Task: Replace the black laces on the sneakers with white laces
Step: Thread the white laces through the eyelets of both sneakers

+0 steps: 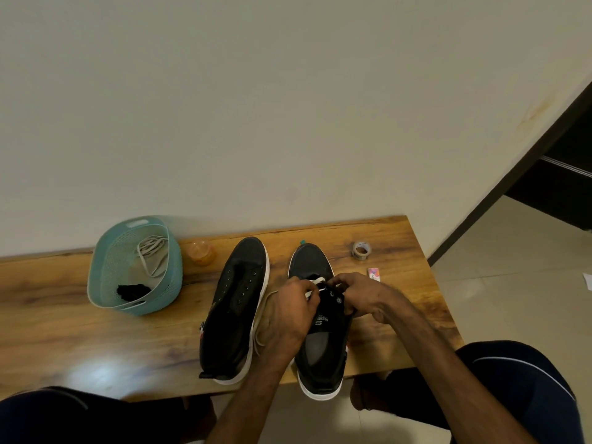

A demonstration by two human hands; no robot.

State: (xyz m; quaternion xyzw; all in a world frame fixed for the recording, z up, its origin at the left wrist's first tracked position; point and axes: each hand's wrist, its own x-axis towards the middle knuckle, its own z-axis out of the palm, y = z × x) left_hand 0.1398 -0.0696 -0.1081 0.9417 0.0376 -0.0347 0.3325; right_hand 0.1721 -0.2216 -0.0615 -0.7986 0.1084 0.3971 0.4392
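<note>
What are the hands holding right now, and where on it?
The left hand and right hand pinch the white lace where it crosses the front eyelets of the sneaker on the right.

white lace [317,282]: partly behind left hand [290,310] | card [374,273] print: illegible

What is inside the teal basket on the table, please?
The teal basket holds a loose white lace toward its far end and a black bundle, probably laces, near the front. Its near wall hides the floor just behind it.
</note>
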